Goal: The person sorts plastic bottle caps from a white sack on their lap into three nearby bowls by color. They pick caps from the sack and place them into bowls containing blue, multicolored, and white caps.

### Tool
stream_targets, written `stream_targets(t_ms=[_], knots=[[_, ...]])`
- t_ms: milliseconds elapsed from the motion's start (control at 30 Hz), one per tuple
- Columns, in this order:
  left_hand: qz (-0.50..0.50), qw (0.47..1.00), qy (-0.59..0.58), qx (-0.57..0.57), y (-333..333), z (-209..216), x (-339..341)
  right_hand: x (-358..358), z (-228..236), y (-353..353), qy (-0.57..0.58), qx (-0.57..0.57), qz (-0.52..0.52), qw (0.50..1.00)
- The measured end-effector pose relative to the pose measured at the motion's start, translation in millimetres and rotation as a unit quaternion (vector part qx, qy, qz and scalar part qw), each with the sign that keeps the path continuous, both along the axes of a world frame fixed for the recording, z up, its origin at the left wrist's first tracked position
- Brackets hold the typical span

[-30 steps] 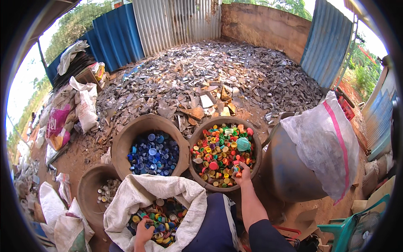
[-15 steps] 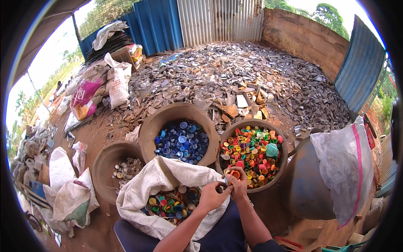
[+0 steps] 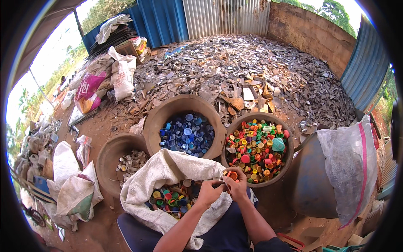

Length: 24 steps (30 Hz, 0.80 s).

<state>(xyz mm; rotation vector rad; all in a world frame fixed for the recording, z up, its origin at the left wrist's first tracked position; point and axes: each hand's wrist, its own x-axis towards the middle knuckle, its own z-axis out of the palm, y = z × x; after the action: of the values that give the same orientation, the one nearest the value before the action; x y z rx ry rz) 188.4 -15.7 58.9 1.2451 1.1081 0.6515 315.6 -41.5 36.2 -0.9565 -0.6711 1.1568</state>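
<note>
My two hands meet above the right edge of an open white woven sack [image 3: 176, 157] at my lap. In the curled fingers of my right hand [image 3: 238, 189] sits an orange bottle cap [image 3: 231, 175]. My left hand [image 3: 210, 194] is closed in a pinch against the right fingers; what its fingertips hold is hidden. Mixed coloured bottle caps [image 3: 176, 197] lie inside the sack. Just beyond my right hand stands a round tub [image 3: 289, 161] of red, yellow, green and orange caps. Left of it, a larger tub [image 3: 153, 122] holds blue caps.
A smaller tub [image 3: 105, 157] with whitish caps stands at left. To the right, a big drum [image 3: 306, 180] has a translucent sack [image 3: 346, 168] draped over it. White sacks [image 3: 75, 193] lie at far left. Plastic scrap [image 3: 252, 63] covers the ground toward the metal fence [image 3: 228, 19].
The view has shifted a little, so the tubs and sack appear slightly farther right and higher. My hands stay together around the orange cap, with the fingers slightly rearranged.
</note>
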Motion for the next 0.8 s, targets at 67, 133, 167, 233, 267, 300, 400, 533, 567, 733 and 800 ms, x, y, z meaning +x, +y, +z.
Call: stream_targets(t_ms=[67, 133, 167, 233, 267, 300, 400, 533, 567, 733, 800], knots=[[-0.009, 0.997, -0.033, -0.072, -1.8, 4.3, -2.1, -2.6, -7.4, 2.8, -0.067, 0.031, -0.028, 0.997], [0.0, 0.983, -0.106, -0.152, -5.2, 1.2, -5.6, -4.3, -9.3, 2.6, -0.109, 0.049, -0.049, 0.992], [-0.01, 0.965, -0.164, -0.205, -3.5, 2.0, -9.4, -3.3, -7.9, 4.0, -0.118, 0.052, -0.058, 0.99], [-0.012, 0.929, -0.224, -0.294, 0.8, 2.8, -15.0, -3.1, -0.6, -0.8, -0.082, 0.033, -0.022, 0.996], [0.003, 0.898, -0.253, -0.359, 3.2, 5.5, -16.7, -4.4, 0.4, -2.0, -0.103, 0.038, -0.021, 0.994], [0.002, 0.9, -0.252, -0.355, 5.1, 7.6, -17.6, -4.6, 0.9, -0.9, -0.126, 0.044, -0.019, 0.991], [-0.005, 0.906, -0.25, -0.342, 7.1, 9.1, -21.7, -8.3, 3.0, -2.8, -0.112, 0.048, 0.006, 0.993], [-0.012, 0.91, -0.26, -0.322, 8.2, 2.9, -30.1, -11.1, -0.4, -3.0, -0.007, 0.023, 0.043, 0.999], [-0.013, 0.911, -0.264, -0.316, 7.4, 1.0, -32.0, -11.8, -4.3, -1.6, 0.022, 0.027, 0.043, 0.998], [-0.033, 0.982, -0.147, -0.11, -2.2, -9.7, -32.3, -12.0, -7.0, 0.0, 0.135, -0.008, 0.052, 0.989], [-0.035, 0.99, -0.023, 0.134, -8.4, -13.6, -26.4, -13.4, -4.7, -0.1, 0.152, -0.024, 0.054, 0.987]])
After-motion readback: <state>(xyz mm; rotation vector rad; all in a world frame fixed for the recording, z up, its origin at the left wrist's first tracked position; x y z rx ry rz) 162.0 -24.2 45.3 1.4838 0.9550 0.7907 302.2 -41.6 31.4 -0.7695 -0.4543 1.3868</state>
